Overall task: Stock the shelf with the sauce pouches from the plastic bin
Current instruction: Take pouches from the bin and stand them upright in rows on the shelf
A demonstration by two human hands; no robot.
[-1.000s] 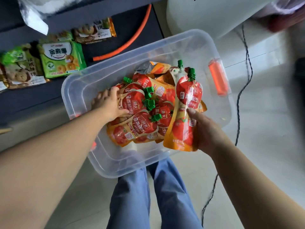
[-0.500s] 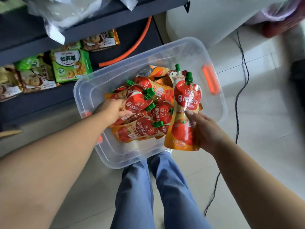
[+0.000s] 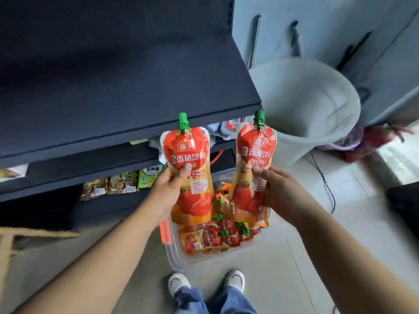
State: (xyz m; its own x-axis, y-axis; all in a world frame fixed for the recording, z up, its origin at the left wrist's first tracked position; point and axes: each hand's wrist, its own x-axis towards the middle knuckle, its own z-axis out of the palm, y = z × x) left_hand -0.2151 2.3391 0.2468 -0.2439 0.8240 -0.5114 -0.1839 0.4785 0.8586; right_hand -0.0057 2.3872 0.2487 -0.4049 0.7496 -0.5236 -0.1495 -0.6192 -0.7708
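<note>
left hand [image 3: 166, 193]: one sauce pouch [image 3: 189, 175] is gripped upright, thumb across its front | right hand [image 3: 280, 193]: second pouch [image 3: 252, 173] is gripped likewise | both are held before the dark shelf [image 3: 136, 91], above the plastic bin [image 3: 175, 257] where more pouches [image 3: 215, 237] are piled

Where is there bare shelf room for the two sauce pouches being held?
The top shelf board looks bare across all that shows, from its front lip to its right edge beside the white bucket. Crowded: the lower shelf's row of snack packets, and the plastic bin, packed with sauce pouches.
</note>
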